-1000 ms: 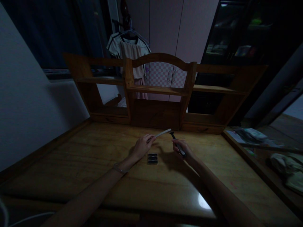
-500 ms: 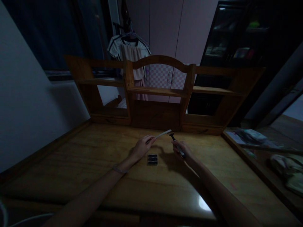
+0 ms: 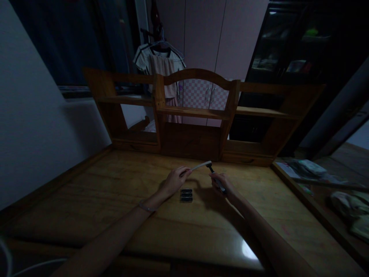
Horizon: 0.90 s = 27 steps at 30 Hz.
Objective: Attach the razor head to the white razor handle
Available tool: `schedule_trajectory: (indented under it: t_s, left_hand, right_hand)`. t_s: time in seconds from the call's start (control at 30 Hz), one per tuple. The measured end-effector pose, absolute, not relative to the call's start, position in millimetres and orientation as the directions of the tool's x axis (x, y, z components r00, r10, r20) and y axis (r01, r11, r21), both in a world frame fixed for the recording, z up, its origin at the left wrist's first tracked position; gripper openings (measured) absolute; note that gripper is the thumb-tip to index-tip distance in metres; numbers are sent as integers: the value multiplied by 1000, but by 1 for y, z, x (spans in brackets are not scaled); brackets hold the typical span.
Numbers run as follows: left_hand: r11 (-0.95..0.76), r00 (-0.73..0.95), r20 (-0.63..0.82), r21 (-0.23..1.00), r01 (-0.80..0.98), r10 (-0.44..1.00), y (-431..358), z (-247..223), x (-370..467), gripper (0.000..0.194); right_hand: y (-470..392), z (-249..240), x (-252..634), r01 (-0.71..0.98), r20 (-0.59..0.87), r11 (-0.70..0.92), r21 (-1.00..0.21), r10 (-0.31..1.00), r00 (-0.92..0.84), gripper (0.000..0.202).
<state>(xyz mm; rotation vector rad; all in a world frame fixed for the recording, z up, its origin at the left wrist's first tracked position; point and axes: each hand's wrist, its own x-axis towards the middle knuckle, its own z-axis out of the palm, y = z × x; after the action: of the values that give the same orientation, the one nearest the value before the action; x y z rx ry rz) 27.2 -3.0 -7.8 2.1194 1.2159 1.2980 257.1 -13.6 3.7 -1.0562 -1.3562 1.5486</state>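
My left hand (image 3: pixel 175 180) is closed around one end of a slim white stick that looks like a toothbrush (image 3: pixel 198 166). Its far end points right and meets the head of a dark razor (image 3: pixel 211 168); whether bristles touch the blade is too small to tell. Wrapped around the razor's grey and black handle, my right hand (image 3: pixel 221 182) holds it tilted, head up and to the left. Below and between the hands, a small clear case with several dark razor cartridges (image 3: pixel 186 195) lies on the wooden desk (image 3: pixel 115 192).
A wooden shelf unit (image 3: pixel 190 141) with open compartments stands along the desk's back edge. Clothes (image 3: pixel 161 63) hang behind it, before a pale wardrobe (image 3: pixel 203 38). To the right, a lower shelf holds papers (image 3: pixel 308 168) and cloth (image 3: pixel 346 204). A white cable (image 3: pixel 40 264) curves at lower left.
The toothbrush's tip has come down slightly onto the razor's head, where a small gap showed before. Both hands keep their grips, and the whole view has shifted a little.
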Motion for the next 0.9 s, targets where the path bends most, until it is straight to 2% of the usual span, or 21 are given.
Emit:
schedule_trajectory:
  t_s: [0.17,0.53,0.67,0.9]
  left_hand:
    - [-539,168,535,678,500,828,-3,-8,27,28]
    - [-565,193,553,652,505,810,-4,-6,28,28]
    - [-562,188,554,650,511,811,-4,-6,28,28]
    - [-539,213,499,718,440,840,-2,-8,28,29]
  right_hand:
    - [-13,4,257,-9,-102,-111,-994,938,-330,42]
    - [-19,12,256,-69,-83,-112,-991,940,-332,41]
    - [-20,13,256,-41,-76,-95,-995,938,-337,43]
    - [-18,10,256,-36,-73,-91,-995,936,-345,42]
